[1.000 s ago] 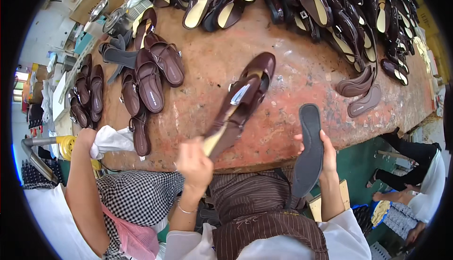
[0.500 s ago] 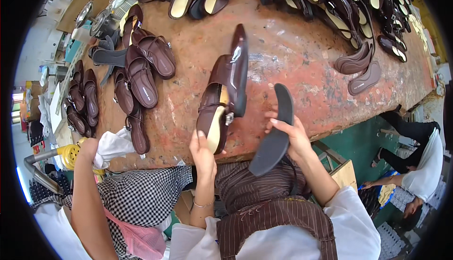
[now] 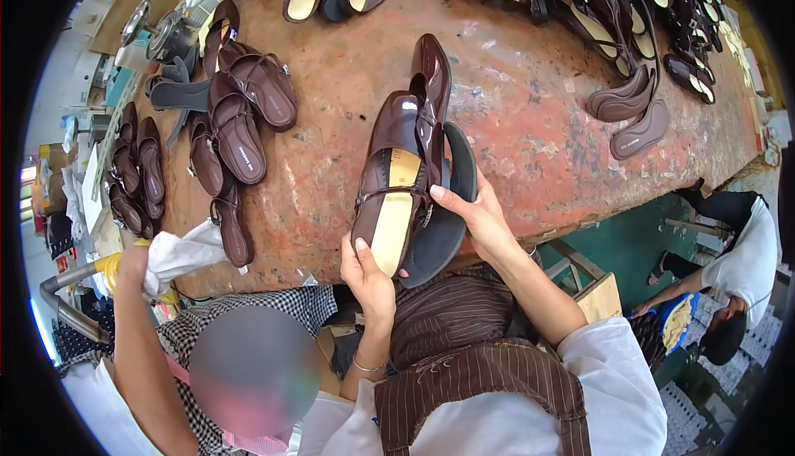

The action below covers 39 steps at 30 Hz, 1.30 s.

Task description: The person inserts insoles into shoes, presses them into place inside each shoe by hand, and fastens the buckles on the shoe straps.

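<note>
Worn rust-red table (image 3: pixel 530 108); hands press black sole (image 3: pixel 443 232) against glossy brown upper (image 3: pixel 397 166).

Left hand (image 3: pixel 367 272) raised, fingers curled in grip; right hand (image 3: pixel 479 217) gripping, thumb extended.

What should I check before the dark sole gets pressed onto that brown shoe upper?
1. Left hand grips the heel end of the brown shoe upper: ok.
2. Right hand holds the dark sole against the upper's right side: ok.
3. Sole and upper lined up toe to heel: cannot tell, the upper hides most of the sole.
4. Bare stretch of workbench beyond the hands: ok.
5. Neighbour's hand with a white cloth sits apart from the shoe: ok.
6. Glue on the mating faces: cannot tell.
</note>
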{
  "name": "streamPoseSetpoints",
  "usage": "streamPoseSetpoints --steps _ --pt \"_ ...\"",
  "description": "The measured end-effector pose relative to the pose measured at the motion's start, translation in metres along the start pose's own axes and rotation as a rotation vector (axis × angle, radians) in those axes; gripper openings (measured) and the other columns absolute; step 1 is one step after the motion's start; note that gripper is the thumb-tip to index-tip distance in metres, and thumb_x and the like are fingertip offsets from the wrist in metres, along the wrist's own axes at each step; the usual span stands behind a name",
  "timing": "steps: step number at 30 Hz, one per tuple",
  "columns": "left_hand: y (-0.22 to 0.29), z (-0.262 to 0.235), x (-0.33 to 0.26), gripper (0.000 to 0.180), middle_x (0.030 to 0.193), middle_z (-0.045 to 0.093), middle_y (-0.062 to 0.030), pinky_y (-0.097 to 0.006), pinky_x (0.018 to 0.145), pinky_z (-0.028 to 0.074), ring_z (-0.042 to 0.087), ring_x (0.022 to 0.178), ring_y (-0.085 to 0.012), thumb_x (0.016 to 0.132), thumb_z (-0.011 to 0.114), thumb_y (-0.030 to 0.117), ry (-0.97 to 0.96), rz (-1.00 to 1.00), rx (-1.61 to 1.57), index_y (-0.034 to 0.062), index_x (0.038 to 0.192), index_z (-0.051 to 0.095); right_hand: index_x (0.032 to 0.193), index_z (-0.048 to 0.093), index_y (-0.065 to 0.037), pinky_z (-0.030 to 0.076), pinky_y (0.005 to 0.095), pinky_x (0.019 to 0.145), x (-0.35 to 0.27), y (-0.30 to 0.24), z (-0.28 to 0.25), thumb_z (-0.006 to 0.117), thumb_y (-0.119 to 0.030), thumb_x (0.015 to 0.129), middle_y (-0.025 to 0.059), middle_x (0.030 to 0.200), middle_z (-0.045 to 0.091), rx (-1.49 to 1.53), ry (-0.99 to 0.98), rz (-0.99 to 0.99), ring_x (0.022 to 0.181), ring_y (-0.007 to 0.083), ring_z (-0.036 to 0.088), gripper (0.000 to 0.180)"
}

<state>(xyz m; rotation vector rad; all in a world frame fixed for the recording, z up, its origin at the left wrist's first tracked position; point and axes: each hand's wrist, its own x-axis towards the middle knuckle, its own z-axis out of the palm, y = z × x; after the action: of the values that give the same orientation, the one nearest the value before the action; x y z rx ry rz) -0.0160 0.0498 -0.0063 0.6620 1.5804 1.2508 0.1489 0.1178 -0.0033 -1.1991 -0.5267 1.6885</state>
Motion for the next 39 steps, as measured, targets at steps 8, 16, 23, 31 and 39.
streamPoseSetpoints --steps 8,16,23,31,39 --pt "-0.002 -0.002 0.001 0.026 0.092 0.067 -0.0117 -0.029 0.042 0.051 0.065 0.062 -0.0167 0.112 0.033 0.020 -0.051 -0.155 -0.181 0.0025 0.120 0.050 0.141 0.046 0.000 0.052 0.0333 0.097 0.005 -0.001 -0.014 0.082 -0.017 0.087 0.0117 0.123 0.064 0.068 -0.050 0.093 0.113 0.0183 0.062 0.067" --pt "0.006 0.001 -0.004 0.028 0.099 0.070 -0.0128 -0.029 0.043 0.051 0.069 0.066 -0.0200 0.113 0.033 0.022 -0.077 -0.312 -0.283 0.0036 0.125 0.050 0.126 0.055 -0.001 0.060 0.0350 0.081 0.006 -0.001 -0.024 0.081 -0.018 0.087 0.0093 0.106 0.070 0.172 -0.070 0.135 0.090 0.0173 0.070 0.050" --pt "0.017 -0.001 -0.001 0.029 0.098 0.070 -0.0151 -0.030 0.043 0.049 0.068 0.066 -0.0232 0.112 0.037 0.024 -0.080 -0.360 -0.313 0.0049 0.129 0.051 0.117 0.061 -0.001 0.060 0.0341 0.080 0.010 -0.001 -0.025 0.081 -0.017 0.087 0.0085 0.097 0.072 0.246 -0.097 0.117 0.085 0.0179 0.071 0.040" --pt "0.026 0.002 -0.001 0.027 0.099 0.070 -0.0115 -0.030 0.045 0.047 0.068 0.068 -0.0222 0.112 0.039 0.024 -0.111 -0.475 -0.358 0.0072 0.128 0.052 0.113 0.062 0.000 0.062 0.0346 0.075 0.012 -0.005 -0.034 0.082 -0.015 0.086 0.0086 0.097 0.069 0.266 -0.091 0.162 0.082 0.0181 0.070 0.037" --pt "0.027 -0.011 0.002 0.022 0.096 0.070 -0.0073 -0.030 0.045 0.048 0.069 0.068 -0.0224 0.110 0.042 0.021 -0.111 -0.603 -0.354 0.0092 0.122 0.056 0.136 0.050 0.000 0.060 0.0342 0.077 0.014 -0.005 -0.039 0.083 -0.014 0.084 0.0062 0.103 0.065 0.221 -0.126 0.164 0.086 0.0167 0.068 0.063"
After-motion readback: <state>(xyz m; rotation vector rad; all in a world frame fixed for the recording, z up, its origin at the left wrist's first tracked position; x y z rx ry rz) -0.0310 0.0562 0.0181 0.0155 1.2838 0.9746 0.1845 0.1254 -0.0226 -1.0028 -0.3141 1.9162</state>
